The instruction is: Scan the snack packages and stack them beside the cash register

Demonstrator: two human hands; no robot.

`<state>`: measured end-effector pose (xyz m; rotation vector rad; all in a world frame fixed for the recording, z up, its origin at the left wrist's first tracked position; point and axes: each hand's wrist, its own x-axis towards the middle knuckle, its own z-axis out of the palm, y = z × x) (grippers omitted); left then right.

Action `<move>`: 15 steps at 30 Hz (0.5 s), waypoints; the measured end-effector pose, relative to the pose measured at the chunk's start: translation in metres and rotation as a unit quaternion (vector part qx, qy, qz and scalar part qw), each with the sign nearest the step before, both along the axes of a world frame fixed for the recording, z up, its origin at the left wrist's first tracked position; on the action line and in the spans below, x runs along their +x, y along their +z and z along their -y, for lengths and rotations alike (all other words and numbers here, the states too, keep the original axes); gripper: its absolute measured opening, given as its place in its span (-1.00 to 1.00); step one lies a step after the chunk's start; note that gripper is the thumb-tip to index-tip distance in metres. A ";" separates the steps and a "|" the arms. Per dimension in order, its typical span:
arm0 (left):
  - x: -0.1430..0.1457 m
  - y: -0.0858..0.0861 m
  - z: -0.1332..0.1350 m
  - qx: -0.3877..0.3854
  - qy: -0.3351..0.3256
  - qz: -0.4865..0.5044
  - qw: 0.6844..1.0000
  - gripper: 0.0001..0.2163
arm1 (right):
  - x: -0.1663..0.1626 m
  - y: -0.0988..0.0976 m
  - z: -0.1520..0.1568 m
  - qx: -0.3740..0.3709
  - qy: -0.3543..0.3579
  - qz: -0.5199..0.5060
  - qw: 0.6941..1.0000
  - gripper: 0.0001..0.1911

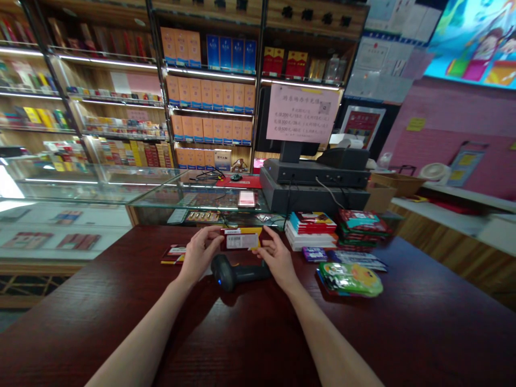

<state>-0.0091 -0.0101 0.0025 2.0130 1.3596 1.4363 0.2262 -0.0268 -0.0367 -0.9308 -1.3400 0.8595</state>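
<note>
Between my two hands, a small flat yellow and dark red packet (242,240) is held up with its white printed label facing me. My left hand (200,251) pinches its left end, and my right hand (277,257) grips the right end by the yellow edge. Just below, a black handheld barcode scanner (228,275) lies on its side on the dark table (226,338), with a blue light showing. To the left of my left hand lies another flat red and yellow packet (173,254), partly hidden by the hand.
Right of my hands are stacked boxes (310,236), dark red packs (360,228), a purple packet (314,255) and a green pouch (350,279). Behind stand a cash-register terminal (316,177) and a glass display case (193,200). Stocked shelves line the wall.
</note>
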 end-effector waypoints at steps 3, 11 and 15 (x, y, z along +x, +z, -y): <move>0.001 0.002 0.002 -0.013 -0.015 0.005 1.000 -0.61 | 0.001 -0.001 0.001 0.019 0.003 0.039 0.999 -0.24; -0.005 -0.003 -0.003 -0.005 -0.020 -0.037 0.999 -0.59 | 0.006 -0.009 -0.004 0.038 0.020 0.116 0.992 -0.18; -0.009 -0.005 -0.006 -0.009 -0.048 -0.075 0.996 -0.53 | 0.009 -0.010 -0.005 0.031 0.003 0.140 0.990 -0.18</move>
